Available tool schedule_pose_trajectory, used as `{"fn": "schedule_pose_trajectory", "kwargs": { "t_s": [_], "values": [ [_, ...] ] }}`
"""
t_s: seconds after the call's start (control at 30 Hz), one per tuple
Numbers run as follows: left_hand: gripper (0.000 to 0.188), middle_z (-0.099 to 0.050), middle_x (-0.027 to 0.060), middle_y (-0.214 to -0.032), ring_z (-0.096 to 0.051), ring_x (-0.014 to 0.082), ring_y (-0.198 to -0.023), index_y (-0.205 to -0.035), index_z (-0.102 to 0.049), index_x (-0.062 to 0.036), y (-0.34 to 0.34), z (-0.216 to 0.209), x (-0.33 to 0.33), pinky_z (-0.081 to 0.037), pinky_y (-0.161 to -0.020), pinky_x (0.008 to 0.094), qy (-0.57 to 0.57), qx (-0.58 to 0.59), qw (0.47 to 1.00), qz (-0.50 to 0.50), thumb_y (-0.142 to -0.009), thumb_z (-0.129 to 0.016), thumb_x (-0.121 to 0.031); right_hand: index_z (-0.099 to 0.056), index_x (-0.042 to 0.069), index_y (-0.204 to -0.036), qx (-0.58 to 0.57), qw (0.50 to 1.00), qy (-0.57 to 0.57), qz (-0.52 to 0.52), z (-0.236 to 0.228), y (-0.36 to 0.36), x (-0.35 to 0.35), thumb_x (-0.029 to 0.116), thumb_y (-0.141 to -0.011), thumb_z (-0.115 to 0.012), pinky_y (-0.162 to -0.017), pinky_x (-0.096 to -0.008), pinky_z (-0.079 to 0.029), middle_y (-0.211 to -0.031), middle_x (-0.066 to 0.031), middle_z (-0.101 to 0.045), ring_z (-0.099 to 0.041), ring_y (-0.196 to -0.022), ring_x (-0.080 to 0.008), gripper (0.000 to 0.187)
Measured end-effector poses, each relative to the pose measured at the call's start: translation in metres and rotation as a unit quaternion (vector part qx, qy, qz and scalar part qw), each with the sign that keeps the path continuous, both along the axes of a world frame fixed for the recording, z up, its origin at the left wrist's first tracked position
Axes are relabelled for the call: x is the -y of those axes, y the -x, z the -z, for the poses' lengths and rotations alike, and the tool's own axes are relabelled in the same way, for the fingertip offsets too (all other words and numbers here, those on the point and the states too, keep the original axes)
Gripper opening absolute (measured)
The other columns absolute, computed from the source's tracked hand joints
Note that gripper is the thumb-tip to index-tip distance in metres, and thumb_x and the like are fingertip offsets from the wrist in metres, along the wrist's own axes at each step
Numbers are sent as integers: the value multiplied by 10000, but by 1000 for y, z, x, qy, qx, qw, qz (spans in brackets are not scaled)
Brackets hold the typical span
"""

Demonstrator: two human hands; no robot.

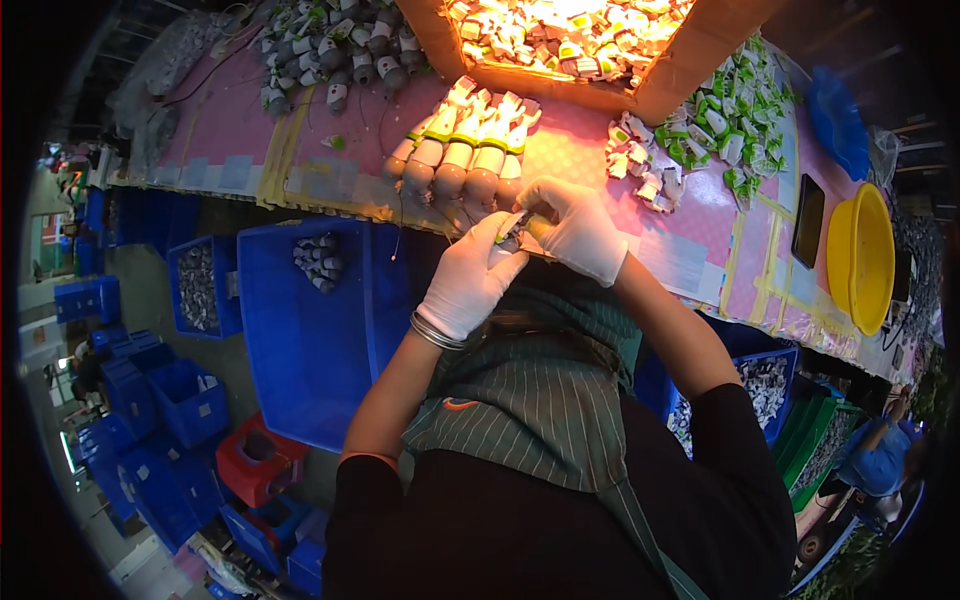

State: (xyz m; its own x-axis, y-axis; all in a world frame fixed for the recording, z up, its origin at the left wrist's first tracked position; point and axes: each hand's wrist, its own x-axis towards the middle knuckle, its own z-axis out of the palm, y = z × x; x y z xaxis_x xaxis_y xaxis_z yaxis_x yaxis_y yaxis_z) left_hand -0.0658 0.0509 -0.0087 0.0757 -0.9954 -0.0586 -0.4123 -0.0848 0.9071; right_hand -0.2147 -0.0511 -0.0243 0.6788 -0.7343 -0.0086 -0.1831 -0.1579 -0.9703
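Note:
Both my hands wear white gloves and meet just in front of the table's near edge. With bent fingers, my left hand [468,280] grips a small grey-and-white plastic part with a touch of green [507,228]. The fingers of my right hand [580,232] pinch at the same part from the other side and hide much of it. Just beyond my hands, a row of several bulb-shaped pieces [452,170] lies on the pink table, with grey rounded ends toward me, green bands and white tops. Thin wires hang from their near ends.
An open cardboard box [645,95] of white parts stands brightly lit behind. Grey-and-white pieces [335,50] pile up left; white parts [640,165] and green-and-white parts [715,130] lie right. A dark phone [808,222] and yellow basin [842,260] sit farther right. A blue bin [300,350] stands below left.

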Motion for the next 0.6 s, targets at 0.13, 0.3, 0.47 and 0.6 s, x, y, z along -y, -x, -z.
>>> {"fn": "schedule_pose_trajectory", "kwargs": {
  "t_s": [0.13, 0.3, 0.47, 0.6],
  "values": [
    [350, -642, 118, -893, -645, 207, -783, -1179, -539, -31, 1, 5, 3, -518, -707, 318, 83, 62, 994, 30, -873, -646, -163, -605, 16, -995, -2, 998, 56, 32, 11, 5, -9, -35, -826, -634, -623, -220, -474, -877, -34, -625, -585, -777, -80, 179],
    [350, -606, 39, -785, -575, 76, -617, -1191, -539, -46, -1, -3, 6, -459, -522, 216, -161, -262, 951, -8, -887, -648, -182, -555, 5, -1082, 57, 945, -321, 16, -14, 9, -3, -35, -837, -626, -676, -233, -478, -963, -44, -616, -588, -846, -103, 258],
    [354, -622, 44, -809, -595, 84, -658, -1187, -546, -38, -1, -5, 8, -485, -568, 227, -161, -276, 948, -8, -879, -654, -176, -544, -2, -1096, 105, 946, -307, 2, -3, 10, 2, -26, -840, -630, -705, -240, -485, -1003, -58, -609, -588, -897, -116, 271],
    [355, -654, 76, -907, -631, 136, -824, -1175, -558, -17, 8, 4, 12, -509, -750, 287, -41, -103, 994, 4, -866, -661, -159, -545, -4, -1103, 171, 923, -345, 27, 3, 14, -2, -18, -838, -642, -710, -241, -492, -999, -59, -612, -594, -900, -121, 283]
  ]
}}
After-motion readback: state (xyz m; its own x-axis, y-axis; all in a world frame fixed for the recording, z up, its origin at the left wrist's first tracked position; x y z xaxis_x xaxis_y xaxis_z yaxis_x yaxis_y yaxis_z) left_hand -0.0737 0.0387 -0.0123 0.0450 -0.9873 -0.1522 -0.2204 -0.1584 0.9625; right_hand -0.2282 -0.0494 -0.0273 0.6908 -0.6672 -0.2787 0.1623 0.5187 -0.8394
